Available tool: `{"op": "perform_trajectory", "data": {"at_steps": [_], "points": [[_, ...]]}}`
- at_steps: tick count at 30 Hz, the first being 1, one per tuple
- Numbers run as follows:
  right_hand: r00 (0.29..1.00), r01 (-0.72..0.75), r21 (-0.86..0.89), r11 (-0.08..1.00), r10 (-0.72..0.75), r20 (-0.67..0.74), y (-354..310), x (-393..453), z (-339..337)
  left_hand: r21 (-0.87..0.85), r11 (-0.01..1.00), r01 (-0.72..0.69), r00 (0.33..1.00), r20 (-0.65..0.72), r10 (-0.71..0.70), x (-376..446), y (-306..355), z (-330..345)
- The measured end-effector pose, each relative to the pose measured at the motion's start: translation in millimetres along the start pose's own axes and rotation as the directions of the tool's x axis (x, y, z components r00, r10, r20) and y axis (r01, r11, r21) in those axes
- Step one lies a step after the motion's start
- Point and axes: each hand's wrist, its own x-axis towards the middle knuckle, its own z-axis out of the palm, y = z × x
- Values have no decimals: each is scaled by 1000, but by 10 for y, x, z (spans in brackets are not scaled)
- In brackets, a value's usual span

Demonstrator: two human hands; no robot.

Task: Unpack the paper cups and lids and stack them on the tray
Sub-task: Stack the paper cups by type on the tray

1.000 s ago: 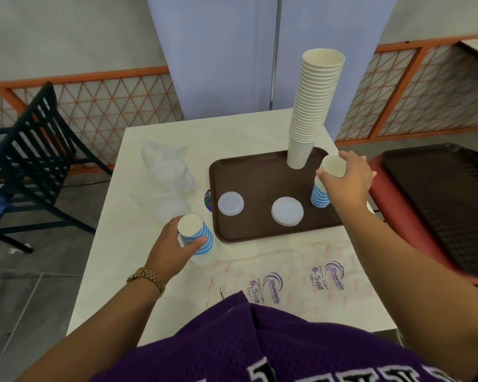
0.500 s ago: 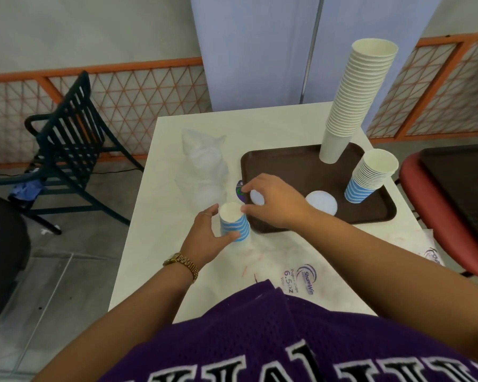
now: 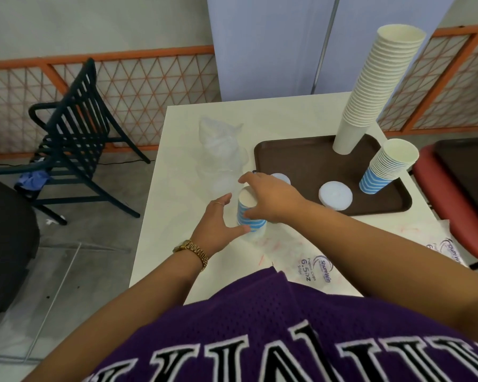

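A blue-striped paper cup (image 3: 250,216) stands on the white table (image 3: 177,188), just left of the brown tray (image 3: 301,161). My right hand (image 3: 271,199) grips it from above and the side. My left hand (image 3: 218,224) is beside it with fingers spread, the thumb touching near its base. On the tray stand a tall stack of white cups (image 3: 370,92) and a shorter stack of blue-striped cups (image 3: 384,172). Two white lids lie flat on the tray, a big lid (image 3: 335,194) and a small lid (image 3: 282,178) partly hidden by my right hand.
A crumpled clear plastic bag (image 3: 221,150) lies on the table left of the tray. The printed cup wrapper (image 3: 315,266) lies flat at the near edge. A dark chair (image 3: 75,133) stands to the left. At the right a red seat (image 3: 439,183) carries another dark tray.
My right hand left the striped stack on the tray, came left and took hold of the cup. My left hand, which held that cup, has loosened its fingers.
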Motion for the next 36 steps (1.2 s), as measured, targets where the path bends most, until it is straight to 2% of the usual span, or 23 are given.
{"op": "perform_trajectory", "data": {"at_steps": [7, 11, 13, 15, 16, 19, 22, 25, 27, 29, 36], "points": [[998, -22, 58, 998, 25, -59, -61, -47, -300, 7, 1000, -16, 999, 35, 16, 21, -18, -22], [991, -50, 215, 975, 76, -112, -28, -111, -531, 9, 999, -36, 999, 41, 35, 58, -8, 12], [979, -77, 348, 934, 137, -152, 30, -159, -649, 9, 999, -35, 999, 36, 35, 84, 14, 46], [968, -86, 579, 811, 205, -143, 133, -220, -722, -15, 1000, -25, 999, 41, 26, 98, 64, 82], [967, -82, 709, 701, 229, -115, 195, -257, -730, -33, 999, -28, 999, 41, 30, 107, 80, 103], [963, -40, 974, 223, 268, -22, 441, -372, -614, -57, 997, -54, 998, 8, 55, 126, 109, 171], [966, 43, 976, -213, 260, 15, 632, -472, -389, -62, 996, -66, 997, -32, 64, 124, 164, 227], [968, 107, 866, -488, 250, 22, 694, -572, -175, -60, 996, -60, 997, -56, 57, 109, 221, 261], [971, 111, 817, -566, 238, 33, 723, -627, -78, -49, 997, -53, 997, -63, 50, 115, 231, 276], [979, 99, 799, -592, 202, 28, 759, -660, -28, -27, 998, -55, 997, -64, 53, 117, 239, 274], [999, 36, 842, -538, 25, -27, 887, -713, -70, -6, 999, -40, 997, -72, 40, 131, 227, 289]]}}
